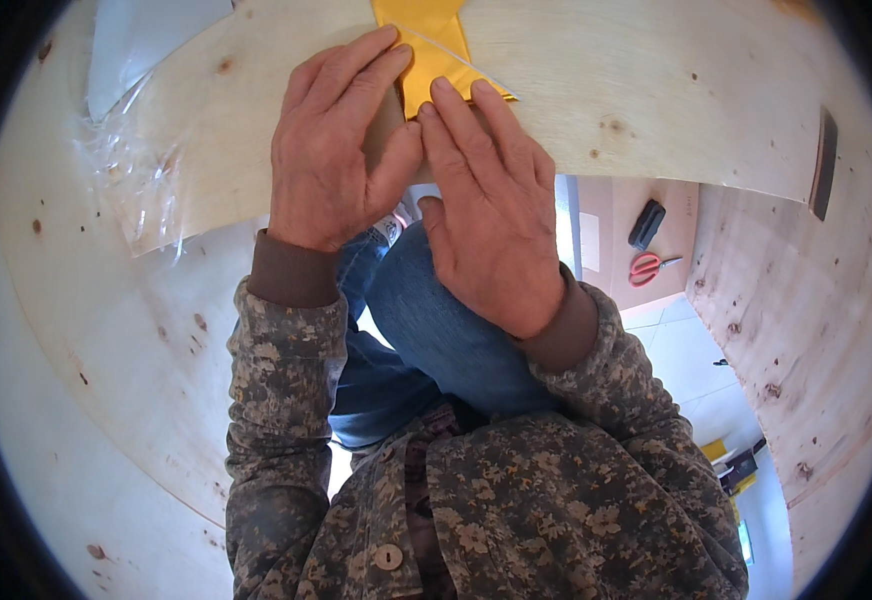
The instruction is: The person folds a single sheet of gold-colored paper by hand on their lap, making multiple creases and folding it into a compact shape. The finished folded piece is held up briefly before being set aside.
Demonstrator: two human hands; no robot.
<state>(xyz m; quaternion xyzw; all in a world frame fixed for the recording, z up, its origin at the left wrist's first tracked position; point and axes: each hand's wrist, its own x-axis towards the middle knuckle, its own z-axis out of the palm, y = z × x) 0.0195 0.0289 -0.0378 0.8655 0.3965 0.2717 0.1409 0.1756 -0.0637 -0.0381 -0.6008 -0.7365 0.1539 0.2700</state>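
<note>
A folded piece of shiny yellow paper [424,62] lies at the far edge of the view, on a pale wooden tabletop [646,90]. A thin white line runs slantwise along one of its folded edges. My left hand [341,140] rests with straight fingers, their tips on the paper's left side. Flat over the near edge of the paper lies my right hand [491,200], its fingers stretched out and the thumb apart. The two hands nearly meet at the left thumb and right index finger. Part of the paper is hidden under the fingers.
Crinkled clear plastic film [146,180] and a pale sheet [141,50] lie on the table at left. Below the table at right, red-handled scissors [646,268] and a black object [647,225] rest on a cardboard surface [606,210]. A wooden panel [786,290] stands at right.
</note>
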